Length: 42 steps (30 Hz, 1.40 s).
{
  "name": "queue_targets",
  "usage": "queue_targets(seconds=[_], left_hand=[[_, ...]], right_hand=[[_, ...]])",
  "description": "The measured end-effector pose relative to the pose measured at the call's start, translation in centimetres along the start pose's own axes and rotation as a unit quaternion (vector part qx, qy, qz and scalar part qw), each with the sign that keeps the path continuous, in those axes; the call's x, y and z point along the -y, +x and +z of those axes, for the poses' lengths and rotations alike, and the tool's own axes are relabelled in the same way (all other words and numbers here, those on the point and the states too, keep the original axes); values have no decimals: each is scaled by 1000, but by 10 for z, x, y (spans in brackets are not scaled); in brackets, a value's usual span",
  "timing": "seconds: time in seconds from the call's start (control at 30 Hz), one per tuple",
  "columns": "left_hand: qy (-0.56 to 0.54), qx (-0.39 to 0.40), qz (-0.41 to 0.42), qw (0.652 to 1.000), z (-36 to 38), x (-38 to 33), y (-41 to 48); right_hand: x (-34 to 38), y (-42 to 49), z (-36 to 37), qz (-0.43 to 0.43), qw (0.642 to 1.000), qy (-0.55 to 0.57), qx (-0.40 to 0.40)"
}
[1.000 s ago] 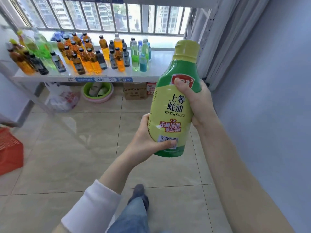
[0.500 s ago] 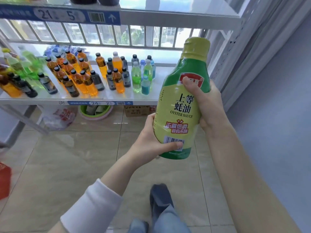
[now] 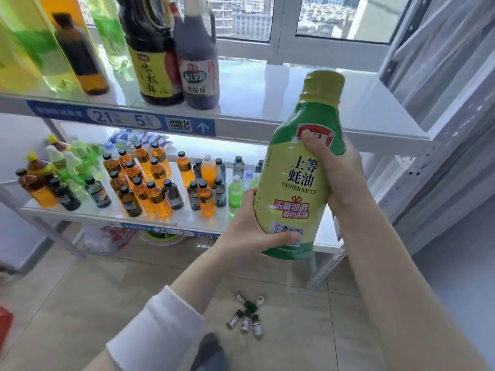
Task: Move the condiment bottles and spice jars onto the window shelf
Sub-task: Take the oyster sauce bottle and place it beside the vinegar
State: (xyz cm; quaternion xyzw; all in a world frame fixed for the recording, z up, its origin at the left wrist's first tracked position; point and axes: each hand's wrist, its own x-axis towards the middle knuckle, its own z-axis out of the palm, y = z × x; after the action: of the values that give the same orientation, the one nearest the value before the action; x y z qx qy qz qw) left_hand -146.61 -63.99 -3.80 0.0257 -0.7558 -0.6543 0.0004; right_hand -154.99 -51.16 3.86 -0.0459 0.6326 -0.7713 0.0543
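I hold a tall green and yellow oyster sauce bottle (image 3: 300, 167) upright in both hands, in front of the white window shelf (image 3: 267, 103). My left hand (image 3: 249, 236) grips its base with the thumb across the barcode. My right hand (image 3: 337, 172) wraps its upper body, thumb on the red logo. On that upper shelf stand two dark sauce bottles (image 3: 198, 65) and several yellow and green bottles at the left. Several small spice jars (image 3: 247, 314) lie in a heap on the floor tiles below my arms.
The lower shelf (image 3: 80, 212) is crowded with several small orange, dark and green drink bottles. A plastic bag (image 3: 107, 236) and a green basin sit under it. Grey curtains (image 3: 442, 103) hang at the right. A red crate edge (image 3: 4, 325) shows at far left.
I have stepped closer to the rack and my view has risen, so the upper shelf and its dark bottles now show. The oyster sauce bottle has come nearer the shelf; both grips are unchanged.
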Motion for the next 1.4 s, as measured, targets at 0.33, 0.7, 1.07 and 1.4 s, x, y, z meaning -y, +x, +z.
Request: queue_targets(seconds=[0.33, 0.7, 1.07, 1.4], left_hand=[[14, 19, 60, 998, -81, -38, 128], [15, -26, 91, 995, -119, -64, 224], [48, -47, 78, 995, -138, -51, 263], [75, -63, 70, 993, -138, -40, 270]], right_hand=[[37, 120, 66, -71, 997, -28, -11], [68, 216, 104, -136, 988, -60, 37], [51, 259, 117, -172, 979, -96, 50], [37, 263, 115, -211, 969, -113, 53]])
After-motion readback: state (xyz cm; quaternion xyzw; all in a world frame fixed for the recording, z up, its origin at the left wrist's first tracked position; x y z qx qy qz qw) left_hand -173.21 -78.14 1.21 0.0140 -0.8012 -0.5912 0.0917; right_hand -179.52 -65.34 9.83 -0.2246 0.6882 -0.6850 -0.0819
